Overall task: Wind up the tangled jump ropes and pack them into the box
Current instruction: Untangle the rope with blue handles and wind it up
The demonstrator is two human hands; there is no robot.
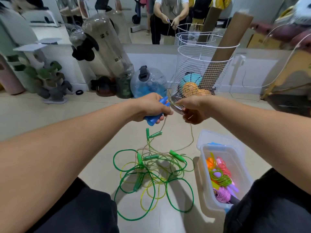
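A white wire basket (202,73) stands on the tiled floor (50,111) by the wall, holding a brown cardboard tube (223,49) that leans out over its rim, plus an orange item (191,89) and a teal one (191,79) at the bottom. Left of it sits a clear blue water jug (148,83). Further left, 2 tall clear bottles (104,46) lean against the mirror (134,19), beside a rack of dumbbells (50,78).
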